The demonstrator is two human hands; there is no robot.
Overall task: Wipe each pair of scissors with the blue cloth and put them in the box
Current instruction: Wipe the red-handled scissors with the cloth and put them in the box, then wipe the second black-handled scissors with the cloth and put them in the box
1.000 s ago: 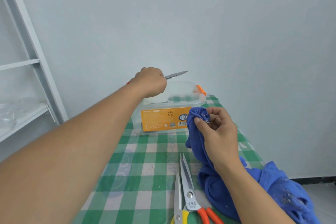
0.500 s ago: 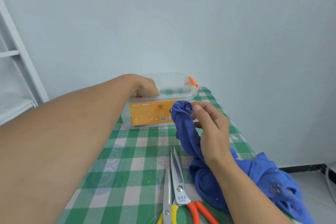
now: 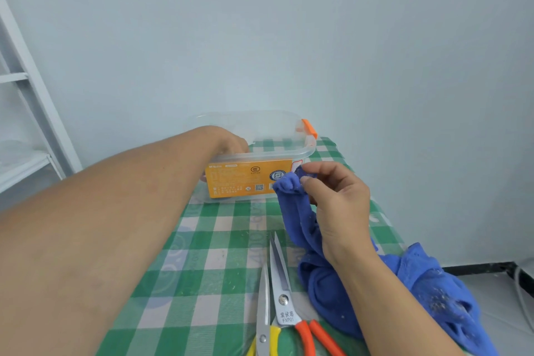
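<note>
Change: the left hand [image 3: 232,143], raised over the box [image 3: 268,154] with a pair of scissors a second ago, is now lowered into its near left corner; no blade shows above the rim.
Left hand: its fingers are hidden behind the wrist and the frosted wall, so it cannot be told whether they grip the scissors or have let go.
Delivered scissors: not visible; judged to be inside the box, under the left hand.
Right hand [image 3: 336,205]: thumb and forefinger pinch a bunched fold of the blue cloth [image 3: 300,225], held up just in front of the box, probably to keep a wiping pad ready for the next blade.
Cloth remainder: trails down from the pinch to a heap at the right edge of the checked table [image 3: 216,243].
Waiting scissors: an orange-handled pair [image 3: 281,283] and a yellow-handled pair [image 3: 263,309] lie side by side just left of the heap, tips toward the box, handles toward the person, within easy reach.
Box: open-topped, at the far end of the table, orange label facing the person.
Stage: one pair being deposited; two appear not yet wiped.
</note>
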